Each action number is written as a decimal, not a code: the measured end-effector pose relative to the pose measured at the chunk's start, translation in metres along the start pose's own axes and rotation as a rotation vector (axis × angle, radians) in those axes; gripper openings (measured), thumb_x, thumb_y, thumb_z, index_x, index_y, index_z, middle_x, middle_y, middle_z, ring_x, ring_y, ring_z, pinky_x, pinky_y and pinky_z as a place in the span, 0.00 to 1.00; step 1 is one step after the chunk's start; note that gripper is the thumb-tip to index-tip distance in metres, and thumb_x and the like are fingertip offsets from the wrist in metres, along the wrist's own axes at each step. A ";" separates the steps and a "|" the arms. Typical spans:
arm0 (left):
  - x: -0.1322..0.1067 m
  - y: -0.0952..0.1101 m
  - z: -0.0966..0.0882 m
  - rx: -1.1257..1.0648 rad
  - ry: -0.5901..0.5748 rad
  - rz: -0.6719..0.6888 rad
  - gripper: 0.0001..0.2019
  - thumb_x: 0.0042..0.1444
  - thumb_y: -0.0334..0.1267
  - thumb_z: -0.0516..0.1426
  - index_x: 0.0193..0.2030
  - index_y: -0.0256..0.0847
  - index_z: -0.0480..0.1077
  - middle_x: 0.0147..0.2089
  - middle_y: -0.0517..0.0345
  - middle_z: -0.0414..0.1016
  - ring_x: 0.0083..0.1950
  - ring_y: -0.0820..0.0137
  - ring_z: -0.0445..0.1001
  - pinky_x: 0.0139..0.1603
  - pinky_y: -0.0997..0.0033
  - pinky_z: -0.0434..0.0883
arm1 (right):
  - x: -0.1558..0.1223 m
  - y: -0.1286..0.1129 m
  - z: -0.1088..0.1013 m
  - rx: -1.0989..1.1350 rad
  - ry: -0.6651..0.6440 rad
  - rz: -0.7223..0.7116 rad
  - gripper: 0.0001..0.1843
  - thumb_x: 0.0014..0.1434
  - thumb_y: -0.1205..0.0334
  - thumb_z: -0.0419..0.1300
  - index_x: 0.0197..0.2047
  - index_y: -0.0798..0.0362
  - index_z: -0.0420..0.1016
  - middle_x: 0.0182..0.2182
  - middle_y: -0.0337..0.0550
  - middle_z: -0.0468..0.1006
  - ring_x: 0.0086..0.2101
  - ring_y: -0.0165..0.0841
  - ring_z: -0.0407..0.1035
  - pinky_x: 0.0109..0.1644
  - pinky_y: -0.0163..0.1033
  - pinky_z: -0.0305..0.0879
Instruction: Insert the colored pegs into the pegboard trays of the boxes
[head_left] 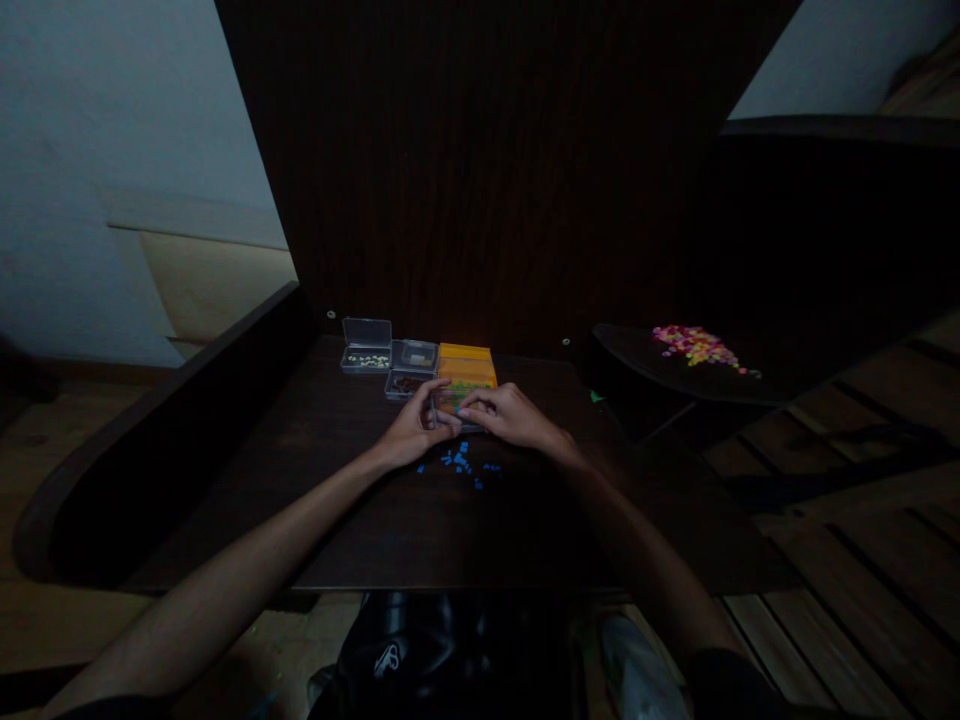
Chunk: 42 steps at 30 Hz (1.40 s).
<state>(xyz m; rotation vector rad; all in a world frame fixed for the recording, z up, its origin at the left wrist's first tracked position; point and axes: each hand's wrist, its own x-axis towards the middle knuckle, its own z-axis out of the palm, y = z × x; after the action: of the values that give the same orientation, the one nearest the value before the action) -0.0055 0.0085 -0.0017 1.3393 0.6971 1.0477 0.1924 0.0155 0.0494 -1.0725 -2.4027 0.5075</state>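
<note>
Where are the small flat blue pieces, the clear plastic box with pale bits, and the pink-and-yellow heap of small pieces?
Small flat blue pieces (460, 458): head view, on a piece mid-cluster.
Clear plastic box with pale bits (367, 332): head view, its raised lid.
Pink-and-yellow heap of small pieces (698, 346): head view, the heap's middle.

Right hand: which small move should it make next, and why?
Perhaps it should release the blue piece into the clear box: the right hand seems to pinch this piece over the box, which the left hand holds.

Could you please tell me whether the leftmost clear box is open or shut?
Open: the leftmost clear box has its lid raised at the back, and pale pieces show inside.
</note>
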 end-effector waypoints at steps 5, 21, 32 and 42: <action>-0.002 0.002 0.004 -0.028 -0.032 -0.001 0.37 0.44 0.31 0.67 0.60 0.43 0.57 0.45 0.55 0.72 0.39 0.72 0.75 0.44 0.67 0.73 | 0.024 -0.010 0.007 -0.290 -0.095 -0.003 0.11 0.63 0.61 0.57 0.44 0.54 0.79 0.34 0.44 0.80 0.33 0.31 0.70 0.37 0.33 0.58; 0.003 -0.002 -0.001 -0.050 0.022 -0.005 0.37 0.43 0.30 0.67 0.60 0.45 0.57 0.56 0.49 0.67 0.39 0.74 0.76 0.44 0.68 0.73 | 0.000 0.002 -0.014 0.084 0.008 0.016 0.18 0.60 0.51 0.58 0.38 0.57 0.80 0.20 0.37 0.71 0.21 0.25 0.59 0.26 0.31 0.54; 0.006 -0.003 -0.008 0.026 0.082 0.027 0.34 0.44 0.31 0.66 0.59 0.46 0.60 0.60 0.47 0.63 0.37 0.75 0.76 0.46 0.65 0.74 | -0.026 0.015 0.015 0.014 -0.238 0.044 0.15 0.57 0.59 0.61 0.46 0.55 0.80 0.21 0.35 0.71 0.21 0.24 0.60 0.28 0.30 0.56; 0.006 -0.003 -0.009 0.058 0.085 0.035 0.36 0.44 0.34 0.67 0.60 0.44 0.59 0.61 0.46 0.63 0.39 0.73 0.77 0.47 0.63 0.74 | -0.025 0.025 0.021 -0.068 -0.278 0.003 0.16 0.63 0.61 0.57 0.53 0.47 0.77 0.42 0.43 0.82 0.39 0.33 0.75 0.45 0.35 0.66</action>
<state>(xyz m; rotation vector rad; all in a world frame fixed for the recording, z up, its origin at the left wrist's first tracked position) -0.0103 0.0184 -0.0050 1.3677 0.7749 1.1248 0.2109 0.0096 0.0131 -1.0969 -2.6762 0.6153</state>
